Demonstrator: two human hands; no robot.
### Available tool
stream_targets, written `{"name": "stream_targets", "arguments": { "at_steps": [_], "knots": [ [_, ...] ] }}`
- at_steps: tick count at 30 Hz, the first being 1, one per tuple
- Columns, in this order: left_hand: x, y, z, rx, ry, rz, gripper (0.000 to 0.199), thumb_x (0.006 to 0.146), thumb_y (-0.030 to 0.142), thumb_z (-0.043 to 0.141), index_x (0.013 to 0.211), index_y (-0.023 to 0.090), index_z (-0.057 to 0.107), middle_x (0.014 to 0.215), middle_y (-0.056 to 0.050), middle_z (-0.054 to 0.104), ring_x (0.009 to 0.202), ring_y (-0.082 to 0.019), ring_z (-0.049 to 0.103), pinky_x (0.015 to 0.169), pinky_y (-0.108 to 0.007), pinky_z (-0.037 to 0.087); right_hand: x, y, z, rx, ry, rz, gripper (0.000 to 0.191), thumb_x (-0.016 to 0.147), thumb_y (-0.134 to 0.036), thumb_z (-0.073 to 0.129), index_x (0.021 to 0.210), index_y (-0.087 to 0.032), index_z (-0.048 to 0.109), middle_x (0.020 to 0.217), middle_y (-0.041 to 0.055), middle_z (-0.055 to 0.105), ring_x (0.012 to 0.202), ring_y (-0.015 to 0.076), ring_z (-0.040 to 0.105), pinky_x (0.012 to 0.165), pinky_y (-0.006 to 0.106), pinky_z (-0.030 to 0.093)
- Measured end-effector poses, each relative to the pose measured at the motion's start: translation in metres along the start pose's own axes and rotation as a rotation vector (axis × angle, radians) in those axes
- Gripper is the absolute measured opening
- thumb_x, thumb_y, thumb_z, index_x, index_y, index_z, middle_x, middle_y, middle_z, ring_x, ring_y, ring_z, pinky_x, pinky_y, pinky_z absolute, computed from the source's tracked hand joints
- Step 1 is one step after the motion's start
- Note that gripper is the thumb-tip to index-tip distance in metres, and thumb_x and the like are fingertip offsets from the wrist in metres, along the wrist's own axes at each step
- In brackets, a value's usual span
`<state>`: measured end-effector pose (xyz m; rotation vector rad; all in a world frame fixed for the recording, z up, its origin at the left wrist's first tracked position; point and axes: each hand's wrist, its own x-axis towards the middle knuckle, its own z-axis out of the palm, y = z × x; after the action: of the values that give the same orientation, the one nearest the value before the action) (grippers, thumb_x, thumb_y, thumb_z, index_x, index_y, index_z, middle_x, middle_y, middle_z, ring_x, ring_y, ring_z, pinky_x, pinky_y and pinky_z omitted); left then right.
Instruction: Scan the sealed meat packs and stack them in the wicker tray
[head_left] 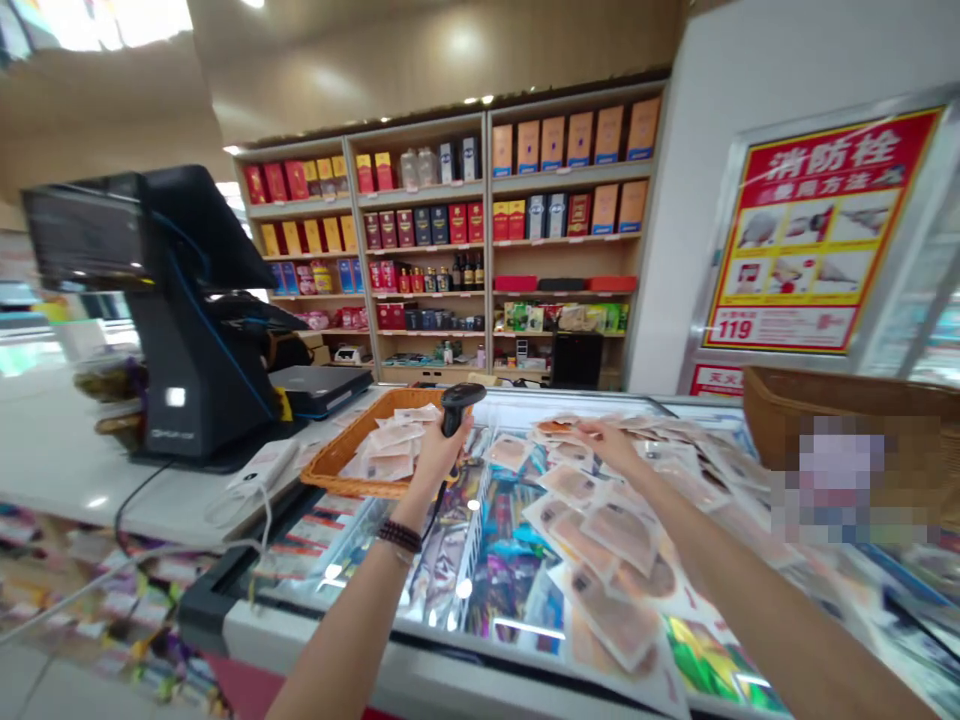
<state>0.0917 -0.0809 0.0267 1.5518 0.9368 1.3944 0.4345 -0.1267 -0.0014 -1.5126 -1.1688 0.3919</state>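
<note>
A black handheld barcode scanner [460,396] rises out of my left hand [442,455], whose fingers are wrapped round its handle. Dark bead bracelets circle that wrist. Just left of it, a woven orange-brown basket [319,477] holds several flat, pale packets [390,437]. My right hand [607,443] reaches to the far part of the freezer's glass top, fingers pinched at the edge of a flat packet with orange contents [555,427]. More flat translucent packets [619,530] lie overlapping in front of and beside that hand.
Below the packets is a glass-topped chest freezer [517,600] with colourful wrapped goods inside. A point-of-sale terminal [199,330] stands on the white counter [45,440] at left, with cables [187,548] hanging near. A brown wicker basket [765,410] is at right; boxed bottles fill the back shelves [420,190].
</note>
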Motion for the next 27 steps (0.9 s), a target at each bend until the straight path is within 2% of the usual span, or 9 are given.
{"name": "stream_targets", "arguments": {
  "at_steps": [3,5,7,10,14,18,23,25,27],
  "knots": [
    [-0.008,-0.005,0.040,-0.052,-0.090,-0.023,0.054,0.073,0.068,0.084,0.080,0.022,0.056,0.050,0.008,0.050,0.040,-0.011,0.049,0.048,-0.025,0.051,-0.021,0.012,-0.023,-0.142,-0.206,0.022,0.028,0.054,-0.032,0.097,0.073,-0.024,0.079,0.088,0.0053,0.083,0.090,0.0284,0.076,0.086,0.038,0.061],
    [-0.016,-0.011,0.062,-0.059,-0.139,-0.058,0.053,0.073,0.067,0.083,0.081,0.022,0.058,0.050,0.009,0.049,0.041,-0.011,0.051,0.048,-0.025,0.053,-0.034,0.023,-0.028,-0.173,-0.283,0.041,0.042,0.042,-0.027,0.101,0.078,-0.023,0.081,0.093,0.0060,0.083,0.091,0.0292,0.076,0.086,0.038,0.061],
    [-0.025,-0.019,0.079,-0.059,-0.174,-0.083,0.051,0.074,0.065,0.084,0.084,0.021,0.060,0.051,0.009,0.050,0.040,-0.012,0.052,0.047,-0.025,0.053,-0.042,0.032,-0.026,-0.191,-0.283,0.030,0.049,0.041,-0.022,0.100,0.087,-0.022,0.083,0.097,0.0062,0.083,0.093,0.0287,0.075,0.088,0.038,0.059],
    [-0.038,-0.033,0.097,-0.061,-0.215,-0.090,0.049,0.075,0.063,0.084,0.087,0.020,0.063,0.053,0.008,0.052,0.040,-0.012,0.052,0.046,-0.025,0.052,-0.047,0.042,-0.015,-0.251,-0.201,0.014,0.035,0.060,-0.019,0.091,0.094,-0.020,0.084,0.083,0.0018,0.078,0.083,0.0238,0.073,0.085,0.035,0.056],
    [-0.053,-0.046,0.107,-0.040,-0.270,-0.125,0.046,0.078,0.061,0.082,0.091,0.020,0.065,0.051,0.008,0.051,0.040,-0.013,0.053,0.047,-0.025,0.053,-0.047,0.048,-0.003,-0.321,-0.059,0.004,0.013,0.080,-0.017,0.073,0.089,-0.022,0.081,0.068,-0.0030,0.067,0.071,0.0197,0.067,0.074,0.030,0.049],
    [-0.062,-0.046,0.109,-0.005,-0.294,-0.130,0.044,0.078,0.056,0.084,0.096,0.019,0.068,0.058,0.006,0.057,0.044,-0.013,0.056,0.048,-0.025,0.053,-0.047,0.050,-0.002,-0.417,0.019,0.039,0.006,0.084,-0.019,0.073,0.083,-0.024,0.077,0.072,-0.0018,0.070,0.073,0.0198,0.068,0.069,0.028,0.044],
    [-0.068,-0.045,0.111,0.051,-0.283,-0.133,0.041,0.076,0.049,0.088,0.100,0.020,0.073,0.063,0.003,0.062,0.049,-0.016,0.060,0.048,-0.025,0.048,-0.047,0.051,-0.001,-0.546,0.050,0.025,0.013,0.095,-0.030,0.071,0.087,-0.022,0.076,0.091,0.0077,0.079,0.089,0.0250,0.075,0.077,0.031,0.049],
    [-0.068,-0.047,0.111,0.065,-0.288,-0.117,0.039,0.077,0.047,0.089,0.100,0.019,0.075,0.062,0.002,0.062,0.051,-0.017,0.062,0.050,-0.024,0.046,-0.046,0.052,0.001,-0.597,0.045,-0.035,0.021,0.092,-0.040,0.078,0.083,-0.022,0.076,0.098,0.0133,0.080,0.098,0.0292,0.076,0.083,0.033,0.052],
    [-0.069,-0.048,0.111,0.066,-0.292,-0.103,0.038,0.076,0.045,0.090,0.100,0.019,0.076,0.062,0.002,0.063,0.052,-0.018,0.062,0.051,-0.025,0.046,-0.045,0.053,0.003,-0.623,-0.008,-0.061,0.027,0.084,-0.044,0.087,0.074,-0.023,0.073,0.095,0.0146,0.080,0.100,0.0314,0.076,0.085,0.034,0.052]
  ]
}}
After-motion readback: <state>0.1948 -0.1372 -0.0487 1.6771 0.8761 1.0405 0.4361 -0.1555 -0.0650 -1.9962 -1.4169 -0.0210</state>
